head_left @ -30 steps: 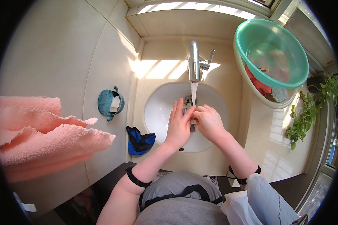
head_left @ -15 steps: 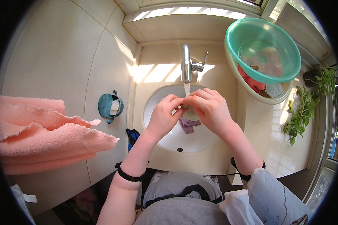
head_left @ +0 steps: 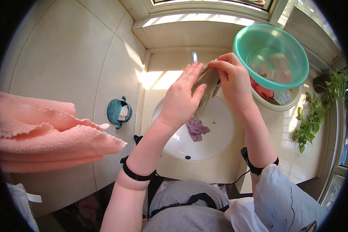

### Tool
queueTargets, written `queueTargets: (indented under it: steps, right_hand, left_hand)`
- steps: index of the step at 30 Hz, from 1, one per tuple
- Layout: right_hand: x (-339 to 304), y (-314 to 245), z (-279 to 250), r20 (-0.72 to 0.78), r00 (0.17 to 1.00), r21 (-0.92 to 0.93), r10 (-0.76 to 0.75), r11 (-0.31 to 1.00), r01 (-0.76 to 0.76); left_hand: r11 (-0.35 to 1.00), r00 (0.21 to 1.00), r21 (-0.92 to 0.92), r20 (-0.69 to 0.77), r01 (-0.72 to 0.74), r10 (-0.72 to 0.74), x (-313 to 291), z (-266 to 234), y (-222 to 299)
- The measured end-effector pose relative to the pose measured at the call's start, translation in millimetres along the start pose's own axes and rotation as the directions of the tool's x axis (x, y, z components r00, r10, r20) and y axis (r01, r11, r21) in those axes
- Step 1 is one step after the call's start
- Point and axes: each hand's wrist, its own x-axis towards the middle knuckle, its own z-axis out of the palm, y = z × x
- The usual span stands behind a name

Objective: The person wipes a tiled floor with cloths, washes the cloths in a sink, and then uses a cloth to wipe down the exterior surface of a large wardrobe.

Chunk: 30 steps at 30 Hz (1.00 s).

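A thin grey-brown cloth (head_left: 209,83) hangs stretched between my hands above the white sink (head_left: 220,139). My right hand (head_left: 234,75) pinches its upper edge between thumb and fingers. Against its left side lies my left hand (head_left: 183,94), fingers stretched out flat and thumb apart. Down in the basin, a crumpled purple cloth (head_left: 197,129) rests on the bottom, not touched by either hand. Behind my hands the chrome faucet (head_left: 194,57) is mostly hidden, so I cannot see whether water runs.
To the right, a green plastic basin (head_left: 272,83) sits on a cream basin (head_left: 292,104) holding red and pale cloths. A trailing plant (head_left: 311,116) grows beyond. At left are a teal soap holder (head_left: 114,111) on the wall and a hanging pink towel (head_left: 58,143).
My hands, close together under the faucet's stream before, have risen and moved apart, spreading the grey-brown cloth. The left hand's fingers have straightened. The faucet is now largely covered.
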Motion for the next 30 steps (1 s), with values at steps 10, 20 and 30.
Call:
queueTargets:
  steps: [10,20,30]
  right_hand:
    - [-40,37,24,0.108,0.967,0.272,0.232,0.928,-0.253]
    - [-115,48,39,0.246,0.875,0.211,0.416,0.859,-0.467]
    - [-227,122,121,0.728,0.399,-0.318,0.558,0.79,-0.525]
  left_hand:
    - [0.917,0.971,0.379,0.239,-0.12,0.028,41,31,-40]
    - [0.865,0.984,0.483,0.165,-0.138,0.065,18,41,-39]
    - [0.976,0.934,-0.217,-0.353,-0.023,-0.056,-38,39,-43]
